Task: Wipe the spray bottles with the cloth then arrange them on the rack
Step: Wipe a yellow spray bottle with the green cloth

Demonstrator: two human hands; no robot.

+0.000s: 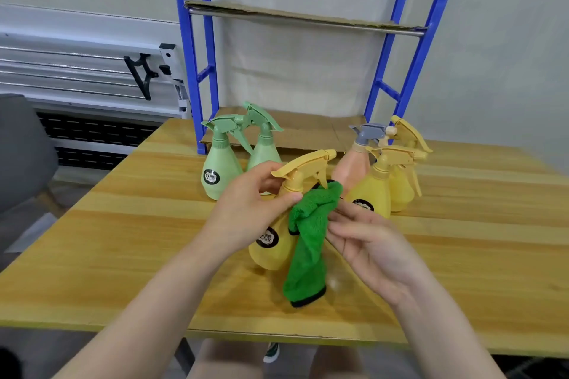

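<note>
My left hand [246, 209] grips the neck of a yellow spray bottle [274, 251], held tilted above the wooden table [123, 240]. A green cloth [308, 249] hangs over the bottle's right side, and my right hand [369, 243] pinches it with the fingertips. Behind stand two green spray bottles [220, 175] [264, 148] on the left. On the right stand a pink bottle with a grey trigger [354, 169] and two yellow bottles [372, 191] [403, 181]. The blue rack [192, 49] rises at the table's far edge, its shelves lined with cardboard [295, 17].
A grey chair [21, 151] stands at the left of the table. White metal rails [77, 71] run along the wall behind it. The rack's lower cardboard shelf [308, 129] lies level with the table, just behind the standing bottles.
</note>
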